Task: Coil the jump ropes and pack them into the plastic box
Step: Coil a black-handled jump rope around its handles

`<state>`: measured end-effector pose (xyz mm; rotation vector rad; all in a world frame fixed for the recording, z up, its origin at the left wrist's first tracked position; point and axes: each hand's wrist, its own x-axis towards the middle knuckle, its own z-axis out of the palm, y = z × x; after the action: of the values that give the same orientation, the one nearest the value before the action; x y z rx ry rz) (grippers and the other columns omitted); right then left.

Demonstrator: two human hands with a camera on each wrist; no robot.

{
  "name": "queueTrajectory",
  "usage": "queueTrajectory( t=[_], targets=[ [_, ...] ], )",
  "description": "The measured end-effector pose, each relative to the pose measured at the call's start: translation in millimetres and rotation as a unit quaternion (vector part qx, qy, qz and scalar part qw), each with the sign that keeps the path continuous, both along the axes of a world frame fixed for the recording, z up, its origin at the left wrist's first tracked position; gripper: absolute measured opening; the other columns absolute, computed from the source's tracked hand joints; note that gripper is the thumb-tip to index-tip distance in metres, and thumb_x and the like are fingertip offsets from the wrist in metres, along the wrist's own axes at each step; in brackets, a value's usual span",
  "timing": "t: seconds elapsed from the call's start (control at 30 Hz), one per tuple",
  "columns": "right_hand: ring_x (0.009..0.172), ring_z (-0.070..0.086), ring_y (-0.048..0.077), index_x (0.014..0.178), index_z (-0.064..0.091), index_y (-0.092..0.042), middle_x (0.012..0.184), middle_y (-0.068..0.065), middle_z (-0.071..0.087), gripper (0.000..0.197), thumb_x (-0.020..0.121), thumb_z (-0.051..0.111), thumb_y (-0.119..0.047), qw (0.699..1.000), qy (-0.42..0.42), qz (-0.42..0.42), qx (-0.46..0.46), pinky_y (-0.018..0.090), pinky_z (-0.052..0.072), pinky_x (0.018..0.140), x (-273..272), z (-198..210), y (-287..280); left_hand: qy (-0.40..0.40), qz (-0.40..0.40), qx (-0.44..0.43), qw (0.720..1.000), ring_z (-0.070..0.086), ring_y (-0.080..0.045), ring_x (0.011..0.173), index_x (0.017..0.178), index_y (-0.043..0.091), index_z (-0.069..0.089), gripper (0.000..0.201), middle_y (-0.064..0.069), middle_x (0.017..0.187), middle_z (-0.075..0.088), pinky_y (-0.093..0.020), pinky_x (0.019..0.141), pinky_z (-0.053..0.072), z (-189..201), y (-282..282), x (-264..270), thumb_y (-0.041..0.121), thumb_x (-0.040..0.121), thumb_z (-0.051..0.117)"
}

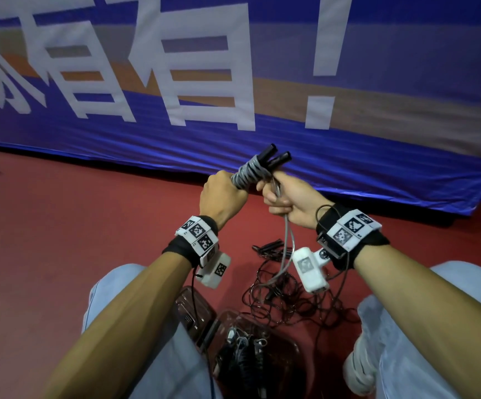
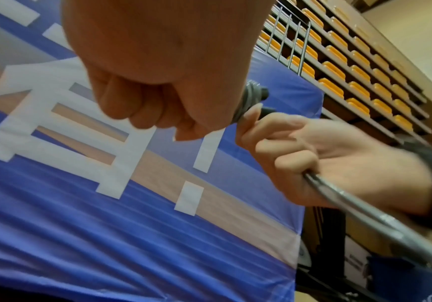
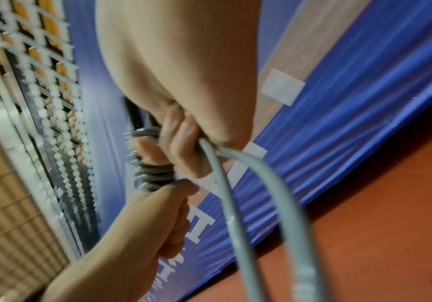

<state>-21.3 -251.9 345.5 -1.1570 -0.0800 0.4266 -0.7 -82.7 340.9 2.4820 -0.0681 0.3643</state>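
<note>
A grey jump rope [image 1: 252, 169] is wound in tight turns round its two black handles [image 1: 273, 158], which are held up in front of me. My left hand [image 1: 223, 194] grips the lower end of the wound bundle [image 3: 156, 173]. My right hand [image 1: 283, 197] holds the loose doubled rope [image 1: 286, 240] in its fist just beside the bundle; the strands [image 3: 238, 214] hang down from it to the floor. The clear plastic box [image 1: 288, 349] stands between my knees with coiled ropes [image 1: 245, 352] inside.
A tangle of thin dark ropes [image 1: 288, 295] lies on the red floor [image 1: 60, 226] beyond the box. The box lid [image 1: 193, 309] sits to its left. A blue banner [image 1: 233, 82] hangs just ahead, with orange seats [image 2: 352, 71] behind it.
</note>
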Motion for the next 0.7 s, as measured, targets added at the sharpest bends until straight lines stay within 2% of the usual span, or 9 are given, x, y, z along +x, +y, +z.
queueTrajectory(
  t=[0.1, 0.17, 0.23, 0.33, 0.4, 0.5, 0.53, 0.6, 0.7],
  targets=[
    [0.029, 0.022, 0.001, 0.09, 0.051, -0.006, 0.053, 0.003, 0.045, 0.04, 0.113, 0.026, -0.027, 0.992, 0.036, -0.088, -0.079, 0.014, 0.015, 0.029, 2, -8, 16, 0.041, 0.041, 0.078, 0.995, 0.065, -0.041, 0.088, 0.084, 0.011, 0.062, 0.017, -0.015, 0.092, 0.07, -0.035, 0.068, 0.044, -7, -3, 7, 0.028, 0.081, 0.06],
    [0.029, 0.026, 0.002, 0.087, 0.051, -0.008, 0.062, 0.006, 0.046, 0.03, 0.108, 0.031, -0.012, 0.975, 0.055, -0.112, -0.183, 0.014, 0.017, 0.029, 2, -13, 20, 0.066, 0.044, 0.139, 0.987, 0.067, -0.039, 0.093, 0.095, 0.011, 0.065, 0.022, -0.014, 0.099, 0.071, -0.036, 0.071, 0.047, -14, -7, 9, 0.028, 0.082, 0.061],
    [0.036, 0.037, 0.008, 0.082, 0.057, -0.007, 0.068, 0.009, 0.054, 0.025, 0.101, 0.04, -0.006, 0.935, 0.029, -0.095, -0.342, 0.018, 0.025, 0.034, 0, -17, 19, 0.106, 0.036, 0.193, 0.975, 0.068, -0.035, 0.095, 0.1, 0.011, 0.066, 0.023, -0.012, 0.102, 0.071, -0.036, 0.073, 0.048, -19, -12, 8, 0.027, 0.083, 0.063],
    [0.066, 0.059, 0.025, 0.077, 0.063, -0.005, 0.082, 0.01, 0.066, 0.016, 0.092, 0.057, -0.007, 0.796, -0.075, -0.056, -0.598, 0.024, 0.038, 0.051, -8, -23, 11, 0.162, 0.014, 0.258, 0.952, 0.068, -0.03, 0.097, 0.109, 0.012, 0.066, 0.028, -0.009, 0.106, 0.07, -0.034, 0.075, 0.048, -25, -13, 7, 0.026, 0.085, 0.064],
    [0.08, 0.064, 0.033, 0.077, 0.054, -0.008, 0.093, 0.013, 0.068, 0.018, 0.094, 0.061, -0.009, 0.717, -0.156, -0.051, -0.678, 0.028, 0.042, 0.06, -16, -27, 6, 0.186, -0.004, 0.3, 0.936, 0.068, -0.029, 0.099, 0.113, 0.012, 0.066, 0.031, -0.008, 0.108, 0.07, -0.034, 0.077, 0.049, -26, -11, 5, 0.026, 0.086, 0.064],
    [0.095, 0.069, 0.04, 0.083, 0.056, -0.013, 0.098, 0.017, 0.07, 0.016, 0.096, 0.067, -0.015, 0.616, -0.265, -0.042, -0.74, 0.037, 0.051, 0.072, -18, -29, 0, 0.213, -0.052, 0.353, 0.909, 0.066, -0.027, 0.091, 0.114, 0.013, 0.066, 0.031, -0.005, 0.1, 0.068, -0.034, 0.076, 0.05, -29, -7, 4, 0.025, 0.086, 0.062],
    [0.093, 0.07, 0.04, 0.08, 0.055, -0.012, 0.092, 0.014, 0.069, 0.02, 0.094, 0.07, -0.015, 0.598, -0.283, -0.042, -0.749, 0.037, 0.052, 0.072, -16, -30, -3, 0.219, -0.069, 0.363, 0.903, 0.064, -0.026, 0.085, 0.114, 0.013, 0.066, 0.03, -0.004, 0.095, 0.065, -0.033, 0.075, 0.05, -30, -6, 3, 0.024, 0.086, 0.062],
    [0.086, 0.069, 0.038, 0.078, 0.054, -0.009, 0.083, 0.007, 0.063, 0.027, 0.089, 0.077, -0.017, 0.59, -0.306, -0.042, -0.746, 0.037, 0.053, 0.07, -13, -30, -8, 0.219, -0.096, 0.382, 0.893, 0.06, -0.024, 0.08, 0.112, 0.012, 0.066, 0.028, -0.002, 0.089, 0.061, -0.034, 0.072, 0.051, -30, -5, 2, 0.022, 0.087, 0.06],
    [0.078, 0.066, 0.03, 0.084, 0.056, -0.007, 0.088, 0.002, 0.059, 0.041, 0.082, 0.083, -0.038, 0.59, -0.339, -0.029, -0.732, 0.034, 0.043, 0.064, -11, -32, -15, 0.198, -0.127, 0.417, 0.878, 0.064, -0.026, 0.084, 0.111, 0.012, 0.066, 0.026, -0.004, 0.093, 0.065, -0.035, 0.072, 0.051, -25, -2, 1, 0.02, 0.087, 0.059]
  ],
)
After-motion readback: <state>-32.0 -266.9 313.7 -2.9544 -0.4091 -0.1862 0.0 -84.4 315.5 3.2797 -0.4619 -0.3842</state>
